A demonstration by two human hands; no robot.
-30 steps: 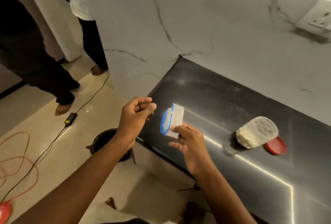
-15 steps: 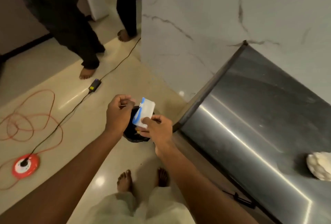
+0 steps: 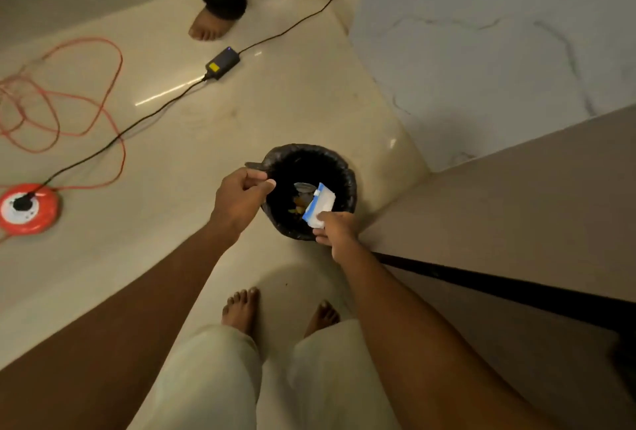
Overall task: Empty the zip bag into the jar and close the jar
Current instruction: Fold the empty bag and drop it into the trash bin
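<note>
The zip bag [image 3: 320,204] is small and white with a blue zip strip, and it looks flat. My right hand [image 3: 335,232] pinches its near end and holds it over the open mouth of a black-lined waste bin [image 3: 348,173] on the floor. My left hand [image 3: 241,199] hovers at the bin's left rim with its fingers curled against the thumb; I see nothing in it. Scraps lie at the bottom of the bin. The jar and its lid are out of view.
The counter's pale side [image 3: 499,216] and dark edge run along the right, with a marble panel [image 3: 481,34] beyond. A black cord with a power adapter [image 3: 223,62], an orange cable reel [image 3: 29,207] and another person's foot [image 3: 206,23] are on the floor.
My view has swung down from the counter to the floor. Both hands dropped toward the bin, and the bag now hangs over its opening. The jar has left the view.
</note>
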